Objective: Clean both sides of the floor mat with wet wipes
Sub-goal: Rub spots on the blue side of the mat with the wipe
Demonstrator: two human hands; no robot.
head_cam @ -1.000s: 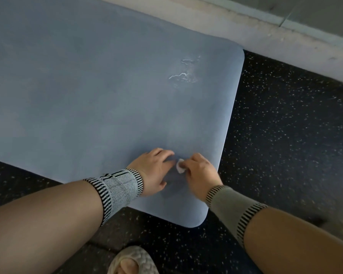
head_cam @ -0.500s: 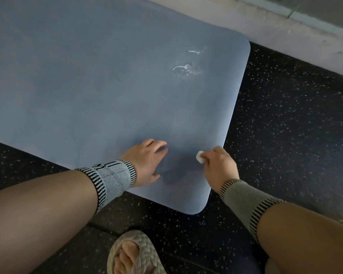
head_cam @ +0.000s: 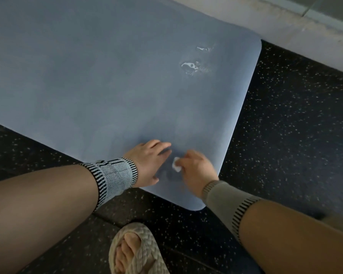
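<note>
Left hand (head_cam: 149, 162) flat, fingers straight, pressing floor mat (head_cam: 107, 76) near its front right corner; right hand (head_cam: 196, 171) grasps balled wet wipe (head_cam: 176, 167) on mat.

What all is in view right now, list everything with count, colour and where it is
floor mat: one, blue-grey, flat on the floor, fills the upper left
wet patches: a few, shiny whitish, on the mat near its far right corner
wet wipe: one, white, bunched, on the mat near its near corner
floor: black with pale speckles, right and below the mat
ledge: one, pale grey, top right
sandal: one, beige, braided, bottom centre, on a foot
wrist sleeves: two, grey with dark stripes
left hand: flat on the mat
right hand: grips the wipe
</note>
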